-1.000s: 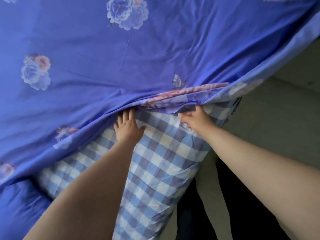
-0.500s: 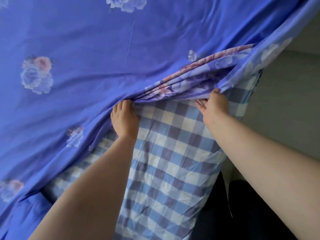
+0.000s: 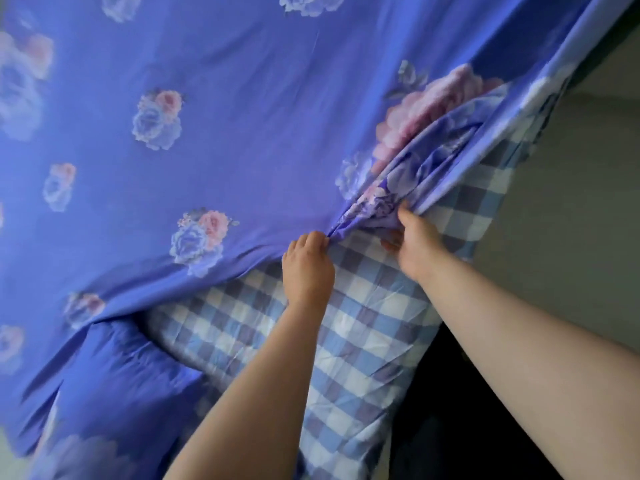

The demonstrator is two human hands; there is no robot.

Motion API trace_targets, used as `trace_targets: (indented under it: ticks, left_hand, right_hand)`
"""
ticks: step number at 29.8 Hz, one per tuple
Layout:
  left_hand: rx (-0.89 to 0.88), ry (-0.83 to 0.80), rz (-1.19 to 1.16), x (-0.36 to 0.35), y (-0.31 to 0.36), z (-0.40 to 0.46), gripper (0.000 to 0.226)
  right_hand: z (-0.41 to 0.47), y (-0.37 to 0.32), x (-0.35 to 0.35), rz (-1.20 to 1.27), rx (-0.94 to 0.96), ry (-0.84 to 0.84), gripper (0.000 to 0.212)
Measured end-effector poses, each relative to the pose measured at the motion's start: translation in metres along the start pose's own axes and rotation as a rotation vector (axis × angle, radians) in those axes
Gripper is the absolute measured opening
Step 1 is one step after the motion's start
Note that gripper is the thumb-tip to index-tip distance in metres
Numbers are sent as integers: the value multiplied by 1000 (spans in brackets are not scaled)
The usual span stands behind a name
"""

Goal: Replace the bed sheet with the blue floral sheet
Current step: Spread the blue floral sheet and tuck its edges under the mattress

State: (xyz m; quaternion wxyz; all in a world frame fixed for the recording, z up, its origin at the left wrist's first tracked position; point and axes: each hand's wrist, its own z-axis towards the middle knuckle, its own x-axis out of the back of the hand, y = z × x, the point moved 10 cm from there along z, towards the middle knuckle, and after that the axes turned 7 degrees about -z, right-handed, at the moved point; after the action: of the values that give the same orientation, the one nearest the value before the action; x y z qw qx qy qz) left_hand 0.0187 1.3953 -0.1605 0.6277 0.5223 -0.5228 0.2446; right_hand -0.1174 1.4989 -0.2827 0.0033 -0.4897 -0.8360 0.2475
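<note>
The blue floral sheet (image 3: 242,133) covers most of the bed, but one corner of the checked bedding (image 3: 363,323) remains exposed. The left hand (image 3: 306,268) pinches the sheet's bunched edge with curled fingers. The right hand (image 3: 417,242) grips the gathered folds just beside it. Holding the edge at two close points probably allows the slack to be drawn over the uncovered corner. The sheet lies beyond and above both hands; its hem meets the fingertips.

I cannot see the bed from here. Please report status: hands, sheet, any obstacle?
Left hand and right hand both grip the blue floral sheet at its bunched edge. Checkered bedding uncovered below. No obstacle seen.
</note>
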Motion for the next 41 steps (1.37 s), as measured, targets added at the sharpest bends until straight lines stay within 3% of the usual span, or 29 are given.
trace_targets:
  ticks: [2, 5, 8, 11, 14, 17, 21, 25, 29, 34, 37, 41]
  left_hand:
    - [74, 51, 22, 5, -2, -16, 16]
    - [70, 44, 118, -1, 9, -51, 45]
    - [-143, -197, 201, -37, 40, -77, 68]
    - [-201, -422, 287, -79, 52, -93, 80]
    - [-216, -475, 427, -105, 70, -102, 64]
    - [-347, -431, 452, -121, 104, -110, 38]
    - [-462, -363, 493, -119, 112, -112, 37]
    - [-264, -227, 592, -64, 37, -99, 22]
    - [66, -151, 584, -3, -51, -105, 29]
    - [-99, -197, 552, -16, -40, -142, 42]
    - [-116, -267, 506, -28, -42, -158, 49]
    - [28, -288, 397, -35, -46, -158, 36]
  right_hand:
    - [0, 11, 23, 133, -15, 38, 26]
    - [-8, 26, 67, 227, -43, 162, 30]
    - [-18, 43, 107, 174, -67, 335, 37]
    - [-24, 52, 137, 19, -44, 454, 44]
    - [-29, 66, 155, 32, -60, 463, 48]
    - [-29, 84, 175, 147, -116, 433, 43]
    - [-17, 94, 222, 139, -144, 498, 35]
    - [-28, 82, 259, 60, -188, 658, 44]
    - [-36, 84, 275, 0, -224, 719, 47]
    - [-49, 84, 274, -101, -220, 733, 53]
    - [-44, 95, 268, 133, -194, 638, 44]
    - [-26, 93, 261, 434, -68, 495, 31]
